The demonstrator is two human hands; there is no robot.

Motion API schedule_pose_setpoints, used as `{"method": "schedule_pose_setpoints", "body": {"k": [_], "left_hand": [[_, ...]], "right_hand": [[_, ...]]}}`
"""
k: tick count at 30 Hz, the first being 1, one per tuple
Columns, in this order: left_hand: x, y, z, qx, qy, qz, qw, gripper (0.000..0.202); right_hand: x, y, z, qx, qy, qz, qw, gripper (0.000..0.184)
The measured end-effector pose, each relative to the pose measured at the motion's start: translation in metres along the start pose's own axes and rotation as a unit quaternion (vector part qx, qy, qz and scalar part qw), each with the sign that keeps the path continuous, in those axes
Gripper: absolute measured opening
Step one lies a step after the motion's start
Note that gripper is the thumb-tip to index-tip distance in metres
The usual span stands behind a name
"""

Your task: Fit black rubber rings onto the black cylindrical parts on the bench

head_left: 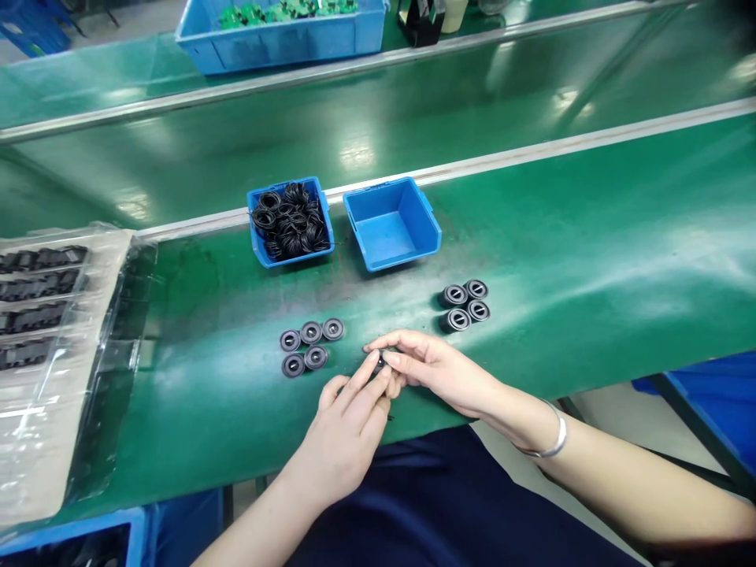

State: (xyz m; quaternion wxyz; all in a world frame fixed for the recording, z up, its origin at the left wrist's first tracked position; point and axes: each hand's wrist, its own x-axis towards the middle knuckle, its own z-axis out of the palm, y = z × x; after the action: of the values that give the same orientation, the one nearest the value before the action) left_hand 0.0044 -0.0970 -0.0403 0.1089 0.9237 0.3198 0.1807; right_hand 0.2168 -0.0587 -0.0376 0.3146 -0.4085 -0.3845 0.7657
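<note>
Both hands meet over the green table near its front edge and pinch one small black round part [379, 363] between them. My left hand [348, 429] comes from below with its fingers pressed on the part. My right hand [425, 366], a silver bangle on its wrist, closes on it from the right. Several black round parts [309, 345] lie just left of the hands. Another cluster of the same parts [465, 305] lies to the upper right. A small blue bin full of black rubber rings [290, 220] stands behind, with an empty blue bin [392, 224] beside it.
Clear plastic trays holding rows of black parts [41, 291] sit at the left edge. Beyond a metal rail [531, 155] runs a green conveyor, and a large blue crate with green pieces [282, 31] stands at the back. Blue bins [71, 543] sit below the table front.
</note>
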Motion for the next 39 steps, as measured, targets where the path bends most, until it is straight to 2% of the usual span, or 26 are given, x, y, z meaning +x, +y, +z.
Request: {"method": "schedule_pose_setpoints", "body": {"k": [5,10,16,22,26,29,33,35,39], "left_hand": [[-0.005,0.005,0.0,0.062,0.058,-0.012,0.996,0.028],[-0.014,-0.002,-0.001,0.104,0.097,-0.047,0.989,0.026],[-0.019,-0.011,-0.002,0.126,0.11,-0.07,0.983,0.022],[-0.022,-0.011,-0.001,0.112,0.109,-0.075,0.985,0.022],[-0.026,-0.012,-0.003,0.099,0.123,-0.058,0.986,0.022],[-0.03,-0.013,-0.004,0.079,0.131,-0.031,0.988,0.026],[-0.03,-0.008,-0.006,-0.003,0.118,-0.055,0.991,0.028],[-0.026,-0.002,-0.008,-0.077,0.092,-0.097,0.988,0.027],[-0.016,0.003,-0.011,-0.215,0.059,-0.154,0.963,0.022]], "right_hand": [[0.008,0.002,0.01,-0.033,0.04,-0.033,0.998,0.029],[0.027,0.004,0.024,-0.075,0.024,-0.061,0.995,0.025],[0.034,0.004,0.027,-0.061,0.009,-0.062,0.996,0.025],[0.032,0.006,0.025,-0.051,0.007,-0.067,0.996,0.028],[0.031,0.006,0.025,-0.06,0.017,-0.072,0.995,0.028],[0.024,0.006,0.023,-0.109,0.038,-0.086,0.99,0.026],[0.001,0.006,0.014,-0.218,0.094,-0.147,0.96,0.021],[-0.013,0.004,0.007,-0.283,0.138,-0.199,0.928,0.017],[-0.035,-0.002,-0.01,-0.379,0.257,-0.273,0.846,0.017]]}}
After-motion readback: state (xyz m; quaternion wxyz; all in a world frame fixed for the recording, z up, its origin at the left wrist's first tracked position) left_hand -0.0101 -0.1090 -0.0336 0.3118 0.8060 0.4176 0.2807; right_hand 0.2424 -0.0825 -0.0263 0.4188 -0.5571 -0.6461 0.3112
